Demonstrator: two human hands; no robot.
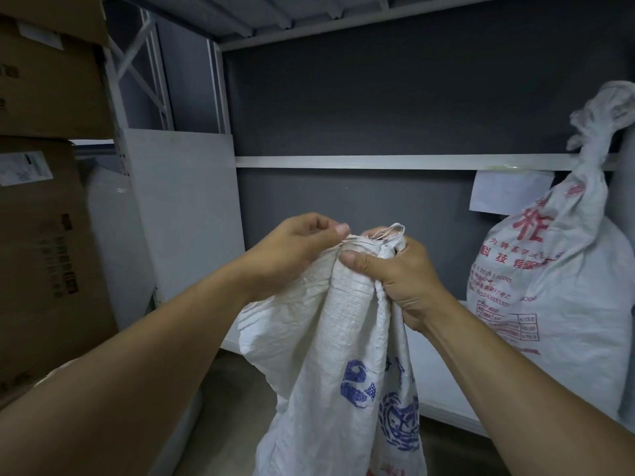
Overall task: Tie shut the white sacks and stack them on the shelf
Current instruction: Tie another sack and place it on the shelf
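Centre of frame: white woven blue-printed sack (343, 338), neck bunched tight at the top, loose threads at the rim, body hanging to the bottom edge. Right of frame: full red-printed sack (549, 304), upright on the white shelf (443, 400), neck twisted shut.

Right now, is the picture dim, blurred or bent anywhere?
Head view: the light is dim and even, with no glare. Head view: the wide lens stretches both forearms toward the lower corners. Head view: the left hand, the right hand and the sack they hold are sharp; the boxes at the left edge look soft, their print hard to read.
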